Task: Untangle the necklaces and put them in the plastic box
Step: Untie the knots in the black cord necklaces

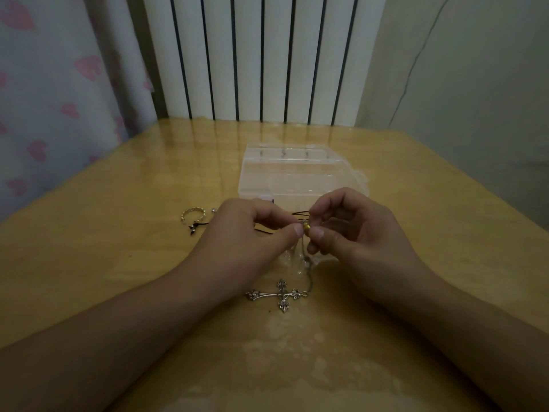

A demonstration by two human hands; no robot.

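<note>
Cross pendant (280, 295) on table, plastic box (297, 176) behind

A glossy wooden table (118, 248) spreads under the hands; beyond them stands a white ribbed radiator (261, 55), a heart-print curtain (44, 99) (pink on white) far left.

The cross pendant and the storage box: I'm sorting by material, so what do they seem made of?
The cross pendant looks like silver-toned metal with a darkened, antiqued finish: grey glints on ornate, flared tips. Whether it is silver or plated is not visible. The storage box looks like clear, glossy plastic: the table shows through its walls.
</note>
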